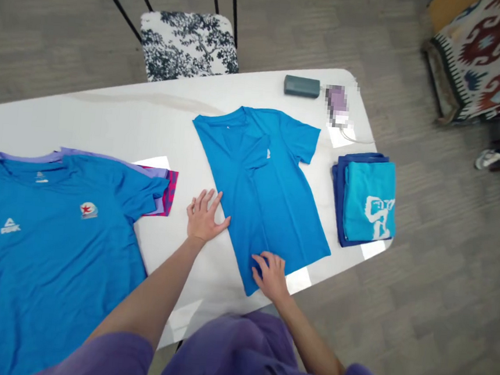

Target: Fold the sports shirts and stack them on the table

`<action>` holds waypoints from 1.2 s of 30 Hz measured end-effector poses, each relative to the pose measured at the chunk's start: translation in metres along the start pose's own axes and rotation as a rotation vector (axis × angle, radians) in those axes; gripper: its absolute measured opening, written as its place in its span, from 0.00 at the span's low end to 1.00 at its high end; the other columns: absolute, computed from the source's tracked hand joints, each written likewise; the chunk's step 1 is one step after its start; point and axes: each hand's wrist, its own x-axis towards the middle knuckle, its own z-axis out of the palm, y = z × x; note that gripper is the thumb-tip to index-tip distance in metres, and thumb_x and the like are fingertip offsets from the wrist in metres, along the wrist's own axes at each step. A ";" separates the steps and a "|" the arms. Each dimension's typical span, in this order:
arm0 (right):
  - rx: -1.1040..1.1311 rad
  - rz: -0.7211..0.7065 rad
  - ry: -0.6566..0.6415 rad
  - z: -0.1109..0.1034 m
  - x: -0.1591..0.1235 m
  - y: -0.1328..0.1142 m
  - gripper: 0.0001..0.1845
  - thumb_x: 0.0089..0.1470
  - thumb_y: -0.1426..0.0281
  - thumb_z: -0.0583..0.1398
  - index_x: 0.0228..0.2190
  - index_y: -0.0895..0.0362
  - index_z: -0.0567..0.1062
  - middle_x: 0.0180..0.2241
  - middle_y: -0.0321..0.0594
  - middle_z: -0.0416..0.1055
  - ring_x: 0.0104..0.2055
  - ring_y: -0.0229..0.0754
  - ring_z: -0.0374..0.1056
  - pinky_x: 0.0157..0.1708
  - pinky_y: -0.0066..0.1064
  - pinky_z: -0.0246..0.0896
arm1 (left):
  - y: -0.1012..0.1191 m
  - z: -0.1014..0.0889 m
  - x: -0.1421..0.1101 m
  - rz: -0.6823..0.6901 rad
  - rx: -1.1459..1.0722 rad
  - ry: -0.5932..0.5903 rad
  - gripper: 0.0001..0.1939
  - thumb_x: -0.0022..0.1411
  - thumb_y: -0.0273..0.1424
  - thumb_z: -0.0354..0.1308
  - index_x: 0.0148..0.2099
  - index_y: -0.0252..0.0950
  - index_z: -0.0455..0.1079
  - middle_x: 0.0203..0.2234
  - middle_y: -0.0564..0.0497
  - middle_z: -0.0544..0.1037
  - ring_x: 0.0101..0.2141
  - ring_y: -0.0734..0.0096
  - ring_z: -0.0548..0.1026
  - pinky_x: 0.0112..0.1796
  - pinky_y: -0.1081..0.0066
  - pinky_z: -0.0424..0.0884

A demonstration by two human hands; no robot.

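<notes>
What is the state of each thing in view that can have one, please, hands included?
Middle blue shirt: partly folded, one side turned inward
Blue shirt with red star: unfolded, spread out
Clothes stack: folded, piled
Dark box: lying flat
Blurred device: lying flat, screen unreadable
Chair: upright
Left hand: open, fingers spread
Right hand: open, fingers slightly curled

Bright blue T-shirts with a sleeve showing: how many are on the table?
2: a partly folded shirt by the left hand and right hand, and a spread-out shirt over other garments at left. More may be hidden.
</notes>
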 end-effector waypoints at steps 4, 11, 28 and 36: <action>0.161 -0.094 -0.117 -0.018 -0.049 0.026 0.20 0.67 0.67 0.66 0.58 0.42 0.79 0.54 0.42 0.78 0.53 0.53 0.73 0.52 0.47 0.65 | 0.015 -0.009 -0.001 -0.062 0.010 -0.037 0.45 0.66 0.53 0.61 0.81 0.54 0.56 0.78 0.45 0.59 0.78 0.41 0.53 0.73 0.39 0.52; 0.227 0.290 0.181 -0.114 -0.042 0.188 0.21 0.73 0.59 0.58 0.61 0.53 0.74 0.54 0.51 0.76 0.54 0.56 0.73 0.52 0.47 0.67 | 0.103 -0.039 0.098 -0.212 -0.060 0.263 0.25 0.68 0.47 0.59 0.63 0.45 0.72 0.51 0.39 0.80 0.54 0.44 0.79 0.61 0.44 0.71; 0.396 0.274 0.131 -0.139 -0.050 0.286 0.01 0.72 0.70 0.60 0.44 0.53 0.73 0.43 0.40 0.78 0.47 0.47 0.69 0.52 0.40 0.54 | 0.394 0.110 0.407 -0.147 0.212 -0.119 0.11 0.56 0.37 0.67 0.39 0.36 0.77 0.41 0.38 0.83 0.52 0.39 0.79 0.54 0.47 0.74; 0.458 0.016 0.069 -0.150 -0.058 0.248 0.07 0.69 0.75 0.61 0.45 0.52 0.74 0.42 0.38 0.79 0.45 0.47 0.73 0.49 0.40 0.59 | 0.318 0.042 0.396 -0.478 -0.813 0.034 0.14 0.66 0.45 0.58 0.39 0.39 0.70 0.32 0.46 0.79 0.43 0.59 0.81 0.47 0.62 0.82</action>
